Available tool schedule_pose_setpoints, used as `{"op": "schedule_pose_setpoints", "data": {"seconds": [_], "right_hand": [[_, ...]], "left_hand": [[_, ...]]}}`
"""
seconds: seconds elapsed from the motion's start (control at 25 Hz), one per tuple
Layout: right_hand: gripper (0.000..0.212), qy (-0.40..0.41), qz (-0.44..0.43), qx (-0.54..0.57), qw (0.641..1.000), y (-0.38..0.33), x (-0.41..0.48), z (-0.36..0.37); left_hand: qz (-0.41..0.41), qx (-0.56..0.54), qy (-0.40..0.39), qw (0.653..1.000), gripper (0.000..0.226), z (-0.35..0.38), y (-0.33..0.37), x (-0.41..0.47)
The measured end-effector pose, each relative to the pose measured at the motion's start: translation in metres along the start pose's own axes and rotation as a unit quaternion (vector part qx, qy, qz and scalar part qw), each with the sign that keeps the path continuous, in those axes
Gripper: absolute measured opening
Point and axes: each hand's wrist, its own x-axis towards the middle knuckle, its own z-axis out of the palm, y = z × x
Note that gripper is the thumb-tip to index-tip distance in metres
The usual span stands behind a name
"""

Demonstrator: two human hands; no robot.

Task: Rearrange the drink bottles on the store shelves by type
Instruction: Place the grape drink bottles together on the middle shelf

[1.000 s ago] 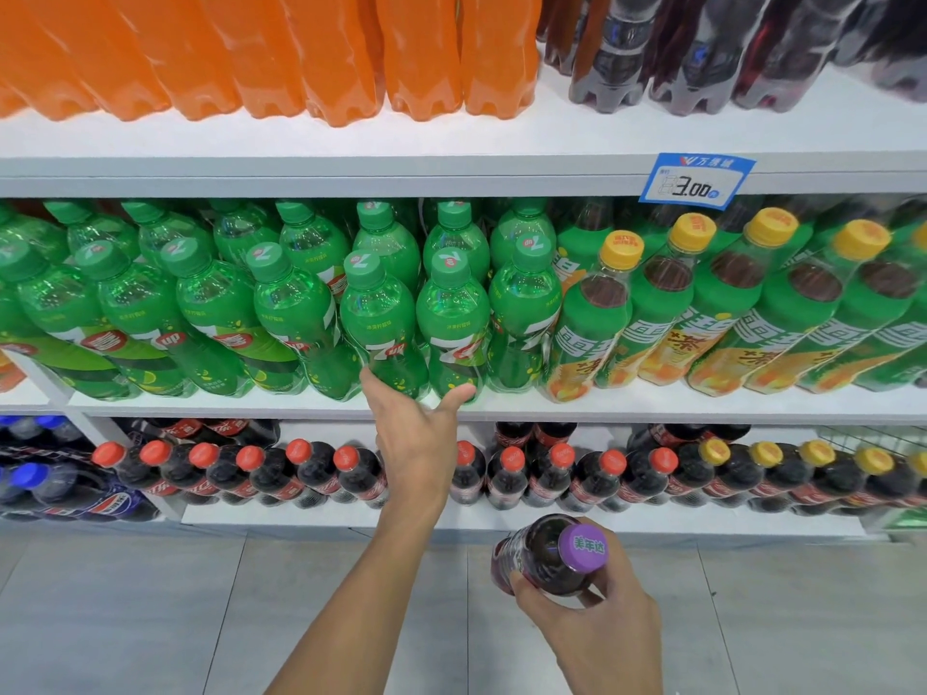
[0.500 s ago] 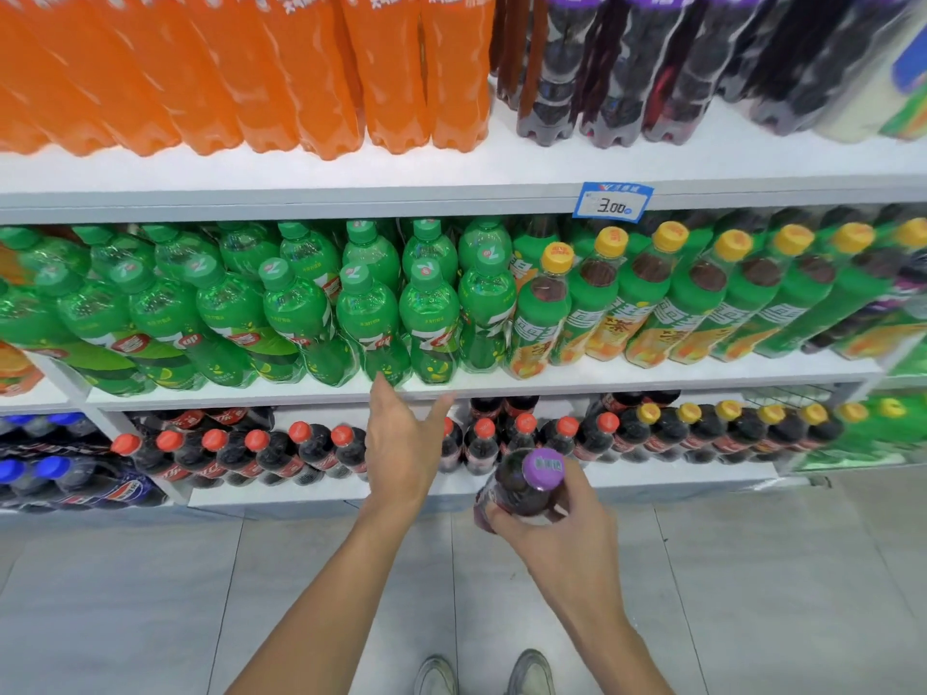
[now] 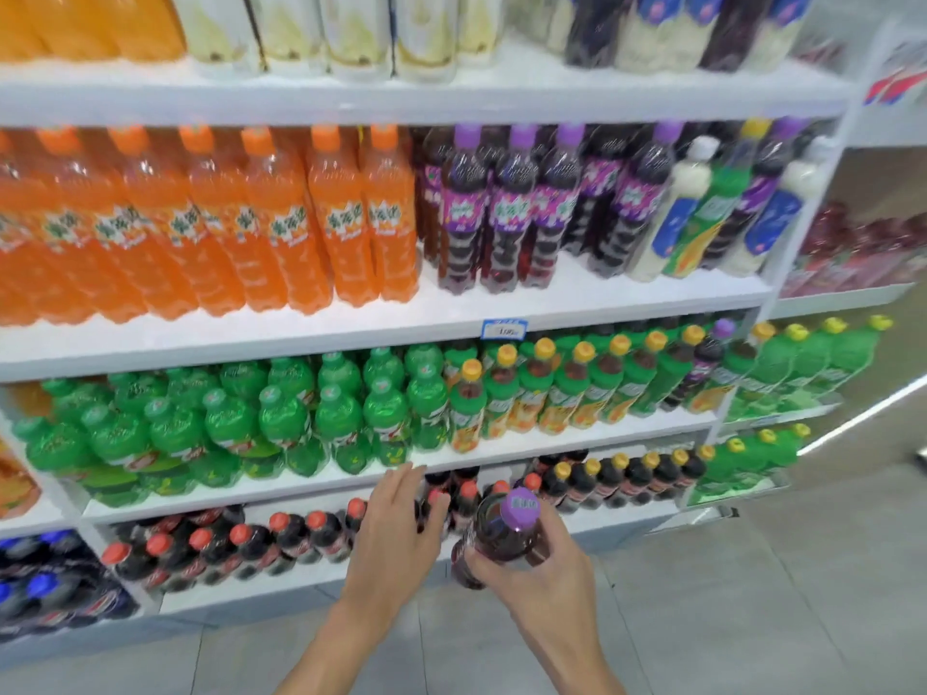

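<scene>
Plainly, the purple-capped bottle (image 3: 496,541) is off the shelves, held low in front of the bottom rows, just right of the red-capped cola bottles (image 3: 281,536). The right hand (image 3: 542,579) wraps it at the shoulder, fingers and thumb curled round it just under the cap. The left hand (image 3: 396,529) holds nothing, its fingers straight and close together before the cola caps; whether it touches them I cannot tell. The bottle's likely home is the row of purple bottles (image 3: 506,213) two shelves up, and that row looks tightly packed between the orange bottles (image 3: 346,218) and the white bottles (image 3: 682,208). Pushing one more in could tip a neighbour over the shelf edge (image 3: 351,338). A grip so high on the neck may also let the heavy base swing on the way up and clip the yellow-capped green bottles (image 3: 567,388). The flat left hand could knock a cola bottle if it moves carelessly. The held bottle's long axis runs close to upright, leaning a little: the cap points up towards the camera and the base down and away to the left.
</scene>
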Motion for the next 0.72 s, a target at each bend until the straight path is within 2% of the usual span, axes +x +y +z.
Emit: {"op": "schedule_pose_setpoints", "data": {"seconds": [0.2,0.36,0.6,0.72], "right_hand": [[0.058,0.038,-0.007,0.015,0.999,-0.034,-0.016,-0.041],[0.050,0.070,-0.020,-0.003,0.997,-0.049,-0.011,-0.077],[0.045,0.101,-0.049,-0.007,0.994,-0.073,0.029,-0.135],[0.045,0.079,-0.067,-0.016,0.995,-0.082,0.065,-0.165]], "left_hand": [[0.041,-0.012,-0.023,0.999,0.054,-0.011,0.055,-0.010],[0.061,-0.016,-0.032,0.998,0.051,-0.010,0.093,0.000],[0.060,-0.048,-0.019,0.997,0.048,-0.004,0.158,0.023],[0.072,-0.055,-0.001,0.996,0.046,0.004,0.194,0.046]]}}
